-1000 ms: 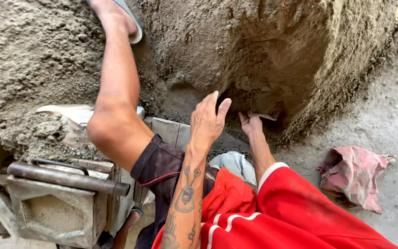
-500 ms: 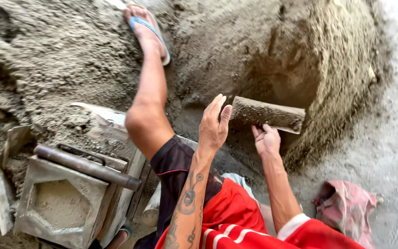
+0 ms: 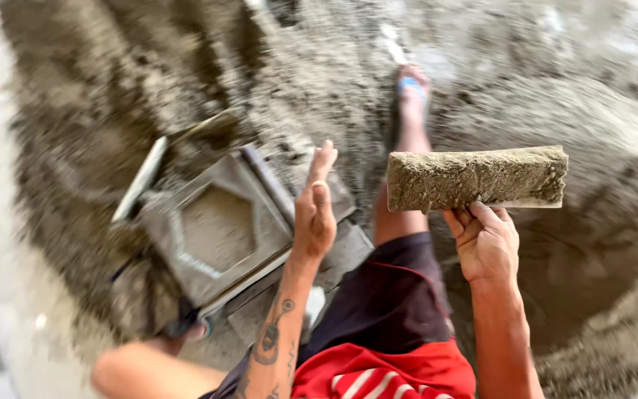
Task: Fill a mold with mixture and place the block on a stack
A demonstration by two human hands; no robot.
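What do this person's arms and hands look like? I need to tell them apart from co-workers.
Both arms are bare, no sleeves, no gloves. The left forearm carries dark tattoos; the left hand seems to wear a ring. The right hand is unmarked.

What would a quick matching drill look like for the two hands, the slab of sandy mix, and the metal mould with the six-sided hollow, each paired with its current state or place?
Column one:
1. right hand
2. left hand
3. slab of sandy mix
4. metal mould

Column two:
A. open, holding nothing, fingers spread
B. on the ground beside the sand pile, six-sided hollow facing up
C. raised in the air, long side level
D. under the slab, gripping its lower edge

Pairs: 1-D, 2-A, 3-C, 4-B
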